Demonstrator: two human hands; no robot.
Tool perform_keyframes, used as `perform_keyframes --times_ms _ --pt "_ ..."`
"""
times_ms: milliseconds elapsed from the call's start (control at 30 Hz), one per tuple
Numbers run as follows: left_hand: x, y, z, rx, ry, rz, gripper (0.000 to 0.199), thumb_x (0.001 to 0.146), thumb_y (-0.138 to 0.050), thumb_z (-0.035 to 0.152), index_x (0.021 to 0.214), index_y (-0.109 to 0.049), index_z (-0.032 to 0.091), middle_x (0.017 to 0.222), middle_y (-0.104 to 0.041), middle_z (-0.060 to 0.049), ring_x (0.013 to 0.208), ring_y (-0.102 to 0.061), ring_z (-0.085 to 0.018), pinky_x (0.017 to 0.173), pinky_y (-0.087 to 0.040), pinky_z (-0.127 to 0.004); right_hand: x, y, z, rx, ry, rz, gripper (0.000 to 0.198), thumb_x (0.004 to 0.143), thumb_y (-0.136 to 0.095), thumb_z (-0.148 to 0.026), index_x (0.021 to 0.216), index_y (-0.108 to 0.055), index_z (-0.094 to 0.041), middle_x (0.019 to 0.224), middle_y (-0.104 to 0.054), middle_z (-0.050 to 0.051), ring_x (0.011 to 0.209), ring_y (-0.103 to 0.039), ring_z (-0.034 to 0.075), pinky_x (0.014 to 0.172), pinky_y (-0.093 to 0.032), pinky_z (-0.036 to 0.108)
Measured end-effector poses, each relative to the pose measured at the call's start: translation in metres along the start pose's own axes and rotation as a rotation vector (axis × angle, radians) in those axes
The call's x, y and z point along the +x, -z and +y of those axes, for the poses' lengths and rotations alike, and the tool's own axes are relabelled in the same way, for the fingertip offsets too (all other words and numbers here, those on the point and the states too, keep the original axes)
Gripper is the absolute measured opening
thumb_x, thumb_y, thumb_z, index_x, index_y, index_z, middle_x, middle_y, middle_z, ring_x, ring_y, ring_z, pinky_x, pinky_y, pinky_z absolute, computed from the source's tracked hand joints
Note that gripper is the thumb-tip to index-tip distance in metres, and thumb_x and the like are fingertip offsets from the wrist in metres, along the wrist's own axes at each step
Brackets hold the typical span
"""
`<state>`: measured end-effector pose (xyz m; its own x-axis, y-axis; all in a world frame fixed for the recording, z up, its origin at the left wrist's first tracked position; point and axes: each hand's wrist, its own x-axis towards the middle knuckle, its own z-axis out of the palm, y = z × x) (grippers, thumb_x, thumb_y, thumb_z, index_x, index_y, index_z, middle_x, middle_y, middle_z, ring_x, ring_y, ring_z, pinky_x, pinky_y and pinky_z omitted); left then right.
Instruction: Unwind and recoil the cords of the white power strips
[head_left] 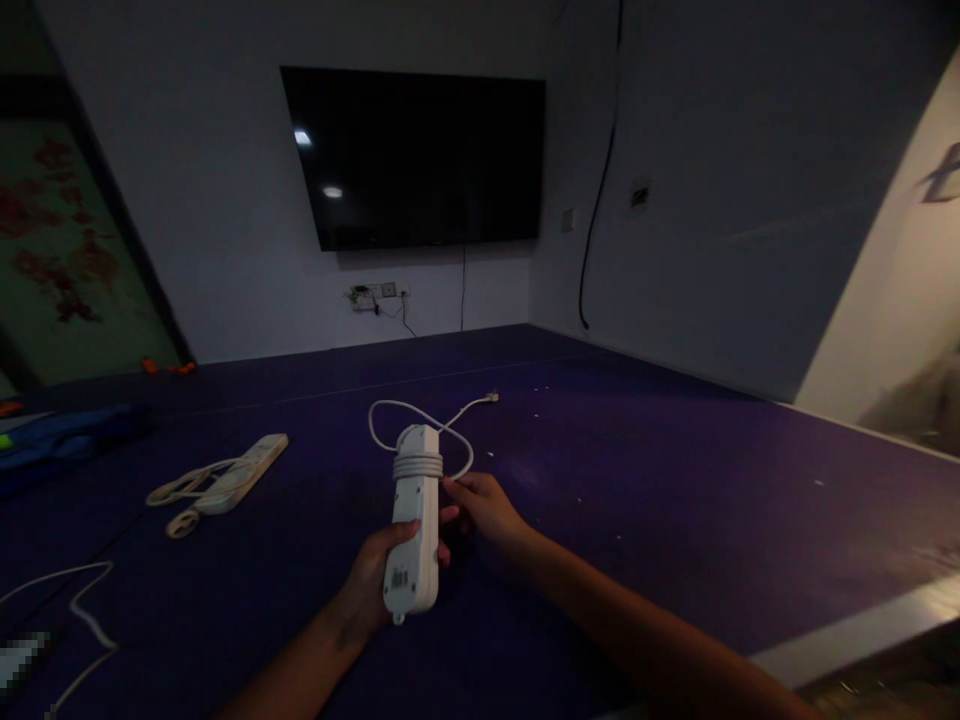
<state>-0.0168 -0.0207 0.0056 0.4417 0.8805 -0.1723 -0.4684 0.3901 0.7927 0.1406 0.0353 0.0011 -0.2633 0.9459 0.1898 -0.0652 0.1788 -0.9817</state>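
Note:
My left hand (376, 562) is wrapped around the lower part of a white power strip (411, 540), thumb across its back and fingertips showing on the far side. The strip's underside, with a small label, faces up. Several turns of its white cord (418, 465) circle the upper part. From there the loose cord loops over the purple surface and ends in a plug (491, 397). At the strip's right edge, my right hand (480, 505) pinches the cord just beside the wound turns.
A second power strip (251, 470) with a bundled cord lies to the left. Blue cloth (71, 435) and a white cable (94, 620) are farther left. Small white bits dot the purple surface (637, 450). A television (427, 160) hangs on the wall, with a black cable (600, 200) to its right.

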Motion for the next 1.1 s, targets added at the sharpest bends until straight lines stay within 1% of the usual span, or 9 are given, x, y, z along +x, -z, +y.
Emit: perform_keyframes --times_ms 133,233,333,500,567,700,900,1000,1100 --pt "0.003 0.0 -0.005 0.072 -0.021 -0.024 0.052 0.075 -0.061 0.045 0.107 -0.062 0.004 0.066 -0.067 -0.011 0.057 -0.06 -0.017 0.051 -0.041 -0.024 -0.004 0.004 -0.006 -0.184 0.202 0.104 0.037 0.08 -0.053 -0.05 0.069 -0.064 -0.015 0.05 -0.054 -0.001 0.044 -0.047 0.01 0.042 -0.032 0.02" --pt "0.004 -0.005 -0.008 -0.011 -0.068 -0.023 0.047 0.066 -0.071 0.045 0.097 -0.064 0.011 0.076 -0.068 -0.009 0.063 -0.062 -0.019 0.064 -0.048 -0.032 -0.008 0.007 -0.014 -0.331 0.324 0.106 0.031 0.085 -0.048 -0.041 0.074 -0.066 -0.017 0.063 -0.063 0.001 0.053 -0.054 0.012 0.049 -0.038 0.022" --pt "0.003 -0.008 -0.008 -0.063 -0.092 0.01 0.044 0.066 -0.071 0.046 0.092 -0.065 0.011 0.08 -0.068 -0.01 0.069 -0.064 -0.021 0.073 -0.049 -0.038 -0.011 0.008 -0.022 -0.352 0.377 0.066 0.03 0.087 -0.046 -0.036 0.078 -0.068 -0.019 0.072 -0.066 0.003 0.059 -0.057 0.013 0.056 -0.042 0.024" --pt "0.003 -0.003 -0.004 -0.026 -0.04 0.073 0.042 0.075 -0.062 0.045 0.091 -0.065 0.006 0.072 -0.068 -0.013 0.071 -0.065 -0.022 0.075 -0.049 -0.035 -0.011 0.013 -0.033 -0.274 0.408 0.125 0.032 0.086 -0.046 -0.04 0.076 -0.066 -0.017 0.065 -0.063 0.002 0.056 -0.055 0.012 0.054 -0.042 0.023" --pt "0.003 -0.001 -0.005 -0.017 -0.026 0.044 0.043 0.074 -0.063 0.045 0.092 -0.065 0.006 0.075 -0.069 -0.014 0.074 -0.066 -0.023 0.074 -0.048 -0.034 -0.01 0.016 -0.037 -0.199 0.402 0.188 0.034 0.085 -0.047 -0.044 0.08 -0.066 -0.016 0.064 -0.062 0.001 0.053 -0.053 0.011 0.051 -0.04 0.022" --pt "0.003 -0.005 -0.007 0.007 -0.07 -0.02 0.038 0.07 -0.069 0.037 0.096 -0.064 0.009 0.087 -0.07 -0.013 0.073 -0.066 -0.022 0.074 -0.049 -0.035 -0.007 0.023 -0.043 -0.041 0.369 0.284 0.04 0.082 -0.049 -0.052 0.084 -0.065 -0.015 0.06 -0.059 0.0 0.049 -0.052 0.01 0.043 -0.035 0.02" --pt "0.001 -0.017 -0.005 0.097 -0.133 0.102 0.038 0.063 -0.074 0.017 0.098 -0.061 0.014 0.097 -0.069 -0.01 0.064 -0.064 -0.016 0.061 -0.049 -0.028 0.001 0.027 -0.041 0.172 0.281 0.347 0.042 0.073 -0.057 -0.056 0.078 -0.063 -0.014 0.054 -0.056 -0.001 0.043 -0.049 0.009 0.037 -0.029 0.019" --pt "0.0 -0.017 -0.002 0.118 -0.11 0.117 0.038 0.064 -0.073 0.019 0.1 -0.063 0.012 0.082 -0.07 -0.009 0.06 -0.062 -0.015 0.056 -0.046 -0.025 0.005 0.031 -0.036 0.254 0.193 0.376 0.041 0.07 -0.06 -0.054 0.077 -0.062 -0.014 0.053 -0.055 -0.002 0.041 -0.047 0.008 0.036 -0.029 0.019" --pt "-0.002 -0.014 0.0 0.148 -0.062 0.062 0.042 0.066 -0.071 0.026 0.103 -0.063 0.007 0.067 -0.067 -0.009 0.055 -0.057 -0.014 0.051 -0.041 -0.022 0.006 0.033 -0.029 0.309 0.017 0.438 0.035 0.074 -0.059 -0.048 0.078 -0.061 -0.014 0.052 -0.055 -0.001 0.039 -0.046 0.008 0.035 -0.027 0.018"
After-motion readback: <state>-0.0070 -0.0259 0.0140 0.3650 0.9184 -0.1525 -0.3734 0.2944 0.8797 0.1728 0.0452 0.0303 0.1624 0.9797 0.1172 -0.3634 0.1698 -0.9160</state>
